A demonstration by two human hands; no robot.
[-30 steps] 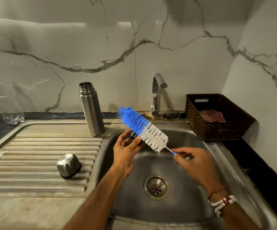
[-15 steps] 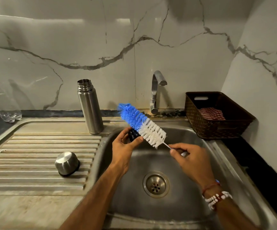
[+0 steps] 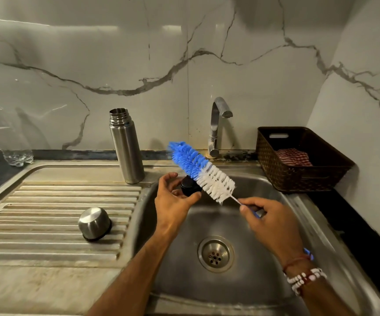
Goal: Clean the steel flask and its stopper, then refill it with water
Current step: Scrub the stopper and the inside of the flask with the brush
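Observation:
The steel flask [image 3: 127,147] stands upright and uncapped at the back rim of the sink, between drainboard and basin. Its steel cup lid [image 3: 94,223] lies upside down on the ribbed drainboard. Over the basin, my left hand [image 3: 173,201] grips the black stopper [image 3: 189,186]. My right hand [image 3: 269,221] pinches the thin handle of a blue-and-white bottle brush [image 3: 201,172]. The white bristles press against the stopper's right side, and the blue tip points up and left.
The steel sink [image 3: 316,224] has a drain [image 3: 215,254] in its middle and a tap [image 3: 217,124] at the back with no water running. A dark woven basket [image 3: 298,176] holding a striped cloth stands at the right. A clear plastic bottle [image 3: 6,133] is at the far left.
The brush has slid along the stopper a little, and my right hand has shifted slightly on the handle. My left hand has turned the stopper so more of it shows.

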